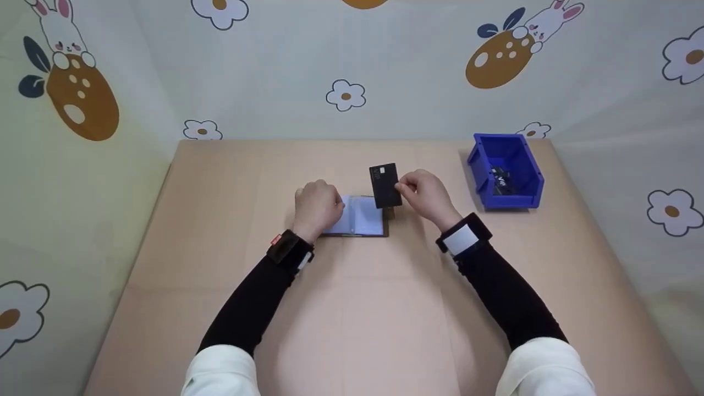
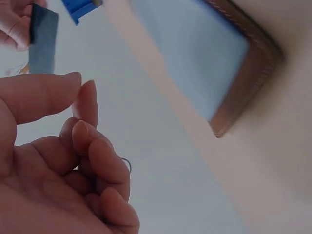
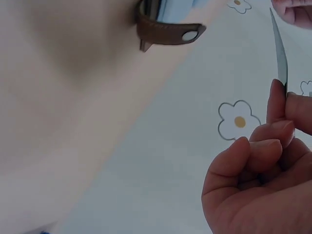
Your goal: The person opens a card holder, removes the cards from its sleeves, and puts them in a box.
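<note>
A brown card holder (image 2: 234,109) lies open on the table, showing clear, bluish sleeves (image 1: 368,215). My right hand (image 1: 426,197) pinches a black card (image 1: 384,186) between thumb and forefinger, holding it up by its right edge over the holder's right side. Seen edge-on in the right wrist view, the card (image 3: 281,53) looks slightly bowed. Over the holder's left side is my left hand (image 1: 318,206), its fingers curled and its thumb near the forefinger tip. Nothing shows between those fingers in the left wrist view. The holder's strap (image 3: 168,33) with a snap sticks out at its side.
A blue bin (image 1: 506,199) stands at the back right of the table (image 1: 352,308). Inside it lie black cards (image 1: 501,180) marked VIP. A patterned curtain (image 1: 275,71) hangs behind the table and along both sides.
</note>
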Demonstrator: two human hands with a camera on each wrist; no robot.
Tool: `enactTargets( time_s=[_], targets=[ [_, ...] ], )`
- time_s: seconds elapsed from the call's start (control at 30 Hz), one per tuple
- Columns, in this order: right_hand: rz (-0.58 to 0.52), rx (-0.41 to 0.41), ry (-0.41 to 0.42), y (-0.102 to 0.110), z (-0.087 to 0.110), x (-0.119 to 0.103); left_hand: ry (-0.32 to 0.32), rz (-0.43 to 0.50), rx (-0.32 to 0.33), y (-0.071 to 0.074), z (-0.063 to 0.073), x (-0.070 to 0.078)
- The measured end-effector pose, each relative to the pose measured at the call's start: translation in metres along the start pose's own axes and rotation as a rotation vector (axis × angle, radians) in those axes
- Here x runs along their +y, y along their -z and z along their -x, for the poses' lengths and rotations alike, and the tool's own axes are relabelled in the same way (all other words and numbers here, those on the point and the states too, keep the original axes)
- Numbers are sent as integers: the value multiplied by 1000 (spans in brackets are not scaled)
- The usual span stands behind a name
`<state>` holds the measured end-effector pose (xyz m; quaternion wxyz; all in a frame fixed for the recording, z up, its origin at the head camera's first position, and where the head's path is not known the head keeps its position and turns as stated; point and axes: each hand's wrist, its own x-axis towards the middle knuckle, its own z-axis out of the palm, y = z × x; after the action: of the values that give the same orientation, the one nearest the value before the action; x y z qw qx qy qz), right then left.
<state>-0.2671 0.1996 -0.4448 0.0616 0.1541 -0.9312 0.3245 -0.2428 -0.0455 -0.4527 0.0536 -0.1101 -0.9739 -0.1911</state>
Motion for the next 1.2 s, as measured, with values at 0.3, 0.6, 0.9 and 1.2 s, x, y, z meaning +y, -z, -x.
enactTargets(
  time_s=[0.3, 0.6, 0.9, 1.2],
  targets=[
    [3, 101, -94, 41, -1, 46, -20, -203, 19, -18, 5, -7],
    [47, 194, -289, 86, 3, 87, -53, -253, 17, -28, 9, -12],
    [85, 209, -462, 123, 13, 120, -60, -270, 8, -32, 9, -14],
    [87, 224, -573, 139, 19, 143, -59, -284, -3, -34, 9, -14]
  ],
)
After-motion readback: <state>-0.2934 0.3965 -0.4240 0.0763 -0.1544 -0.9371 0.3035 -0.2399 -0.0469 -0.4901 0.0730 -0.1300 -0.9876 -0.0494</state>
